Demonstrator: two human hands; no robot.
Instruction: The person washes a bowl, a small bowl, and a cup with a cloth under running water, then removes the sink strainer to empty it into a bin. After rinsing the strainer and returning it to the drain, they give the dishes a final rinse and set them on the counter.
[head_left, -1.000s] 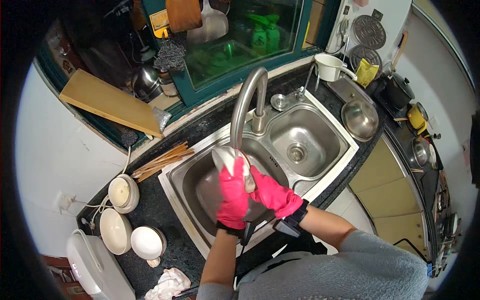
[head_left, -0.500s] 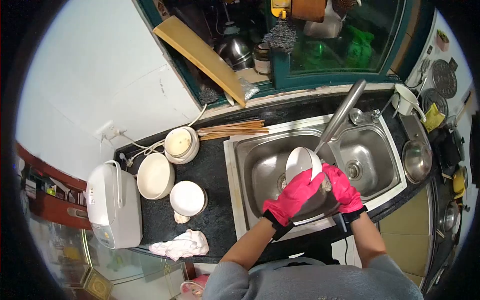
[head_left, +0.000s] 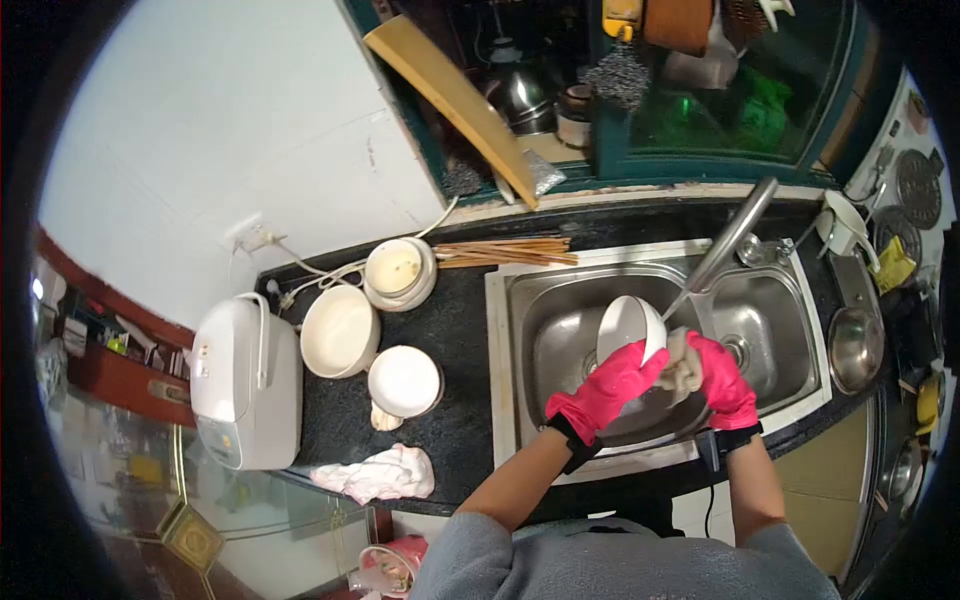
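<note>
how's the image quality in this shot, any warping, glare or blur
Head view: strong fisheye warping, with dark rounded corners and the front edge of the counter bowed; head view: bright glints on the steel sink and a green glow at the window; head view: the bowl's outline reads clearly, the cloth's texture looks soft.

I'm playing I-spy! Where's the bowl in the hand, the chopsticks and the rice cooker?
Bowl (head_left: pixel 624 328), head view: its inside.
Chopsticks (head_left: pixel 505 250), head view: middle of the bunch.
Rice cooker (head_left: pixel 246 385), head view: its body.
</note>
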